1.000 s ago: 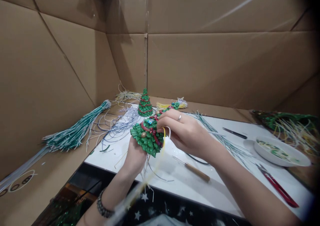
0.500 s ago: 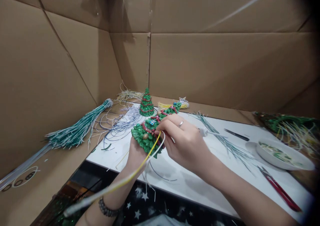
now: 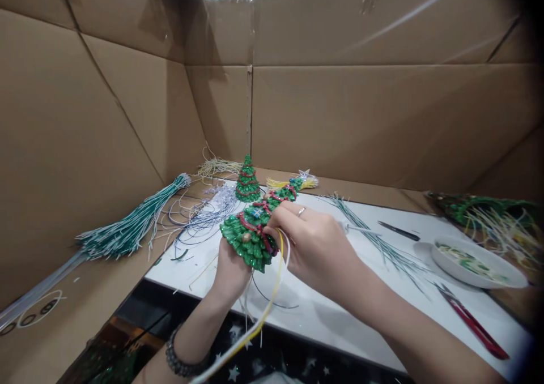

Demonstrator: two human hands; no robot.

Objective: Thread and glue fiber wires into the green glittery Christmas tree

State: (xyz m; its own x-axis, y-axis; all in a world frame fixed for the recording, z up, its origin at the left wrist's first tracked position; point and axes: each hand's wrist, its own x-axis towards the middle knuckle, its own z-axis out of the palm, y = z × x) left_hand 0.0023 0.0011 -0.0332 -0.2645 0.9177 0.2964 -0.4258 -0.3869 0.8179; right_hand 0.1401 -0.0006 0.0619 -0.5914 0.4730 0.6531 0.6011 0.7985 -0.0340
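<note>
My left hand (image 3: 229, 271) is closed around the base of the tree (image 3: 255, 231), holding it tilted above the white tabletop (image 3: 340, 316). My right hand (image 3: 317, 248) pinches a yellow strand (image 3: 272, 293) against the tree. Cardboard walls (image 3: 382, 118) box the table in. A second tree (image 3: 247, 180) stands upright at the back, and a dish (image 3: 476, 256) sits at the right.

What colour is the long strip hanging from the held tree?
The strip is yellow; the head view shows it best.
</note>
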